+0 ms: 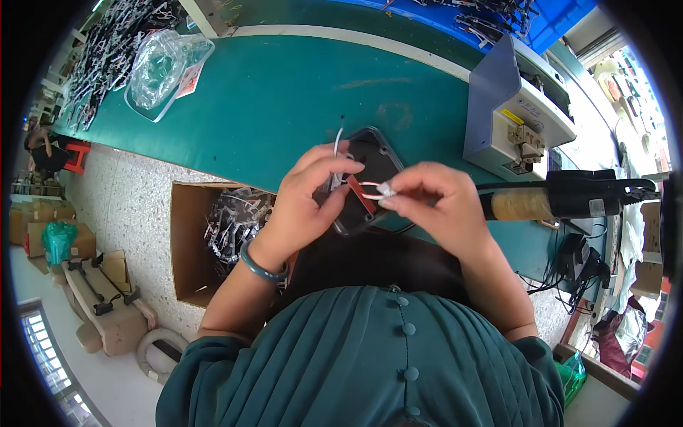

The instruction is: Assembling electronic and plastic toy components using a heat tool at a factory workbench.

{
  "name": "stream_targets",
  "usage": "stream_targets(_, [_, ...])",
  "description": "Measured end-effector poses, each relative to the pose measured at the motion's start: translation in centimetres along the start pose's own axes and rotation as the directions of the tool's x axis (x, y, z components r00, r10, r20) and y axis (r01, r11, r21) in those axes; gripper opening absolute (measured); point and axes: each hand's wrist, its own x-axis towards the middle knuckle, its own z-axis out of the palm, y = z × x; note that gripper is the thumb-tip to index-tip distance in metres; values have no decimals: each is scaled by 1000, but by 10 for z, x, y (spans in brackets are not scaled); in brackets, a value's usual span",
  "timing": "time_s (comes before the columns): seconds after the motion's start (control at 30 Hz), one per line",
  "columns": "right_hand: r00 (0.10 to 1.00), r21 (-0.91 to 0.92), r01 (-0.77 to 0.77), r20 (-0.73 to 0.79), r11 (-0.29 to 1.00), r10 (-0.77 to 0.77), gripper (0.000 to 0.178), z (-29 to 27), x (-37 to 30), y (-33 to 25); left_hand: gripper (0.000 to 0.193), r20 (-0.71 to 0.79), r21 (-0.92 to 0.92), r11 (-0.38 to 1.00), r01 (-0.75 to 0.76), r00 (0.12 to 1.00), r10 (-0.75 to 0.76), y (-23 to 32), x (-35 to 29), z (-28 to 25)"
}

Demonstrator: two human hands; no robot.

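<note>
Over a black shallow tray (383,151) with rounded corners, both my hands work close together. My left hand (300,201) is closed around a white cable (338,140) whose dark tip sticks up past the fingers; whatever else the fingers cover is hidden. Between the hands lies a narrow reddish-brown strip (361,196), its left end close to my left thumb and index finger. Thumb and index finger of my right hand (447,206) pinch a small white connector (385,190). Pale and reddish wires (369,185) curve from the connector to the strip.
A grey bench machine (509,107) stands at the right of the green table (284,92). A black tool with a tan grip (523,204) reaches in below it. Clear plastic (160,71) and piled dark cables lie far left. A cardboard box (186,242) of parts sits below the left edge.
</note>
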Motion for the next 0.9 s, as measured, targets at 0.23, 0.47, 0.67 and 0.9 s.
stream_targets(0.23, [945, -408, 212, -145, 888, -293, 11, -13, 22, 12, 44, 94, -246, 969, -9, 995, 33, -10, 18, 8])
stream_targets(0.47, [896, -680, 389, 124, 621, -425, 16, -22, 15, 15, 43, 27, -213, 977, -27, 999, 34, 1, 21, 17])
stream_targets(0.67, [997, -308, 15, 74, 951, 8, 13, -29, 19, 3, 41, -2, -99, 995, -28, 1000, 28, 4, 26, 20])
stream_targets(0.9, [989, -212, -100, 88, 972, 121, 11, -26, 18, 3, 42, -26, -77, 996, -52, 998, 50, 7, 26, 24])
